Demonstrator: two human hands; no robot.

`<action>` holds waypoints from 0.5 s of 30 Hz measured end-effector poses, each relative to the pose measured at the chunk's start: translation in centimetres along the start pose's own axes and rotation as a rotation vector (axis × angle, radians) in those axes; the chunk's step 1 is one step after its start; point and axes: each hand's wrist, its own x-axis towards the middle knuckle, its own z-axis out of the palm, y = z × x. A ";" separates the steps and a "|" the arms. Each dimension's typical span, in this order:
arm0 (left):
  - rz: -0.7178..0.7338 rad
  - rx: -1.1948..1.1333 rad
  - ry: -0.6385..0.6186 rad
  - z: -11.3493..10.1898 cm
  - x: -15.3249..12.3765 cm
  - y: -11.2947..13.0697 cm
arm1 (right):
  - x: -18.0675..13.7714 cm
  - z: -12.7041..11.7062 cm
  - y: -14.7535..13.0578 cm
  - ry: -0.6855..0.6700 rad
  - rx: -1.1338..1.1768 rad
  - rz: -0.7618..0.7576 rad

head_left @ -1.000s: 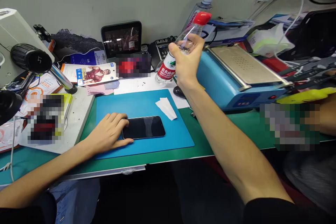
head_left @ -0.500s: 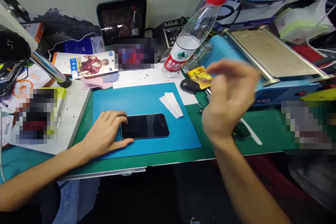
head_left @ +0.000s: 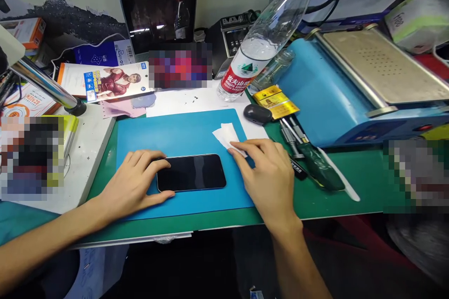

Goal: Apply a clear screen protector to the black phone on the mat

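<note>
At the left of the frame lies a white slab (head_left: 93,133), and just right of it, below the middle, the left hand (head_left: 136,175) reaches over the blue mat (head_left: 175,128). Its thumb and fingers are spread apart, straddling the left end of the phone (head_left: 196,173); they touch it more than clamp it. The phone lies screen up and flat on the mat, in the middle of the frame. This hand seems to be there to steady it.

Right of the phone, on the mat, is the tissue (head_left: 225,135), two white strips that overlap. The tips of the right hand (head_left: 270,173) reach its lower end, thumb and index finger close together; whether they already pinch it, I cannot tell. The step in hand looks like taking up the tissue. The next move, I judge, calls for a light pinch on the strip and a steady left hand, so the phone doesn't slide.

The bottle (head_left: 245,67) stands in the upper middle, well apart from both hands. Past the right hand lie the tools (head_left: 289,135), and the blue machine (head_left: 305,88) fills the upper right.
</note>
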 end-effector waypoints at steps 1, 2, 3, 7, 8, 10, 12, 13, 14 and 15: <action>-0.003 0.000 -0.007 0.0 0.0 0.0 | -0.1 -0.1 -0.1 0.024 -0.003 -0.012; -0.002 0.001 -0.010 0.0 0.0 0.0 | -0.4 -0.4 -0.3 0.049 0.018 -0.026; -0.001 0.003 -0.010 0.1 0.1 0.0 | -0.7 -0.7 -0.7 0.068 0.065 -0.040; 0.010 0.005 -0.001 0.1 0.1 0.0 | -2.3 -2.4 -3.2 0.009 0.275 -0.146; 0.012 0.006 0.000 0.1 0.1 0.0 | -2.7 -2.7 -3.9 -0.021 0.255 -0.199; 0.013 0.008 0.003 0.1 0.1 0.0 | -3.5 -3.1 -5.2 -0.048 0.160 -0.301; 0.012 0.007 0.005 0.2 0.1 0.0 | -4.3 -3.0 -6.2 -0.052 0.105 -0.353; 0.010 0.005 0.003 0.2 0.1 0.0 | -4.7 -2.9 -6.5 -0.064 0.101 -0.363; 0.006 0.003 0.000 0.2 0.1 0.0 | -5.0 -2.6 -6.8 -0.086 0.101 -0.373; 0.004 -0.001 -0.001 0.2 0.1 0.0 | -5.2 -2.4 -6.9 -0.112 0.096 -0.381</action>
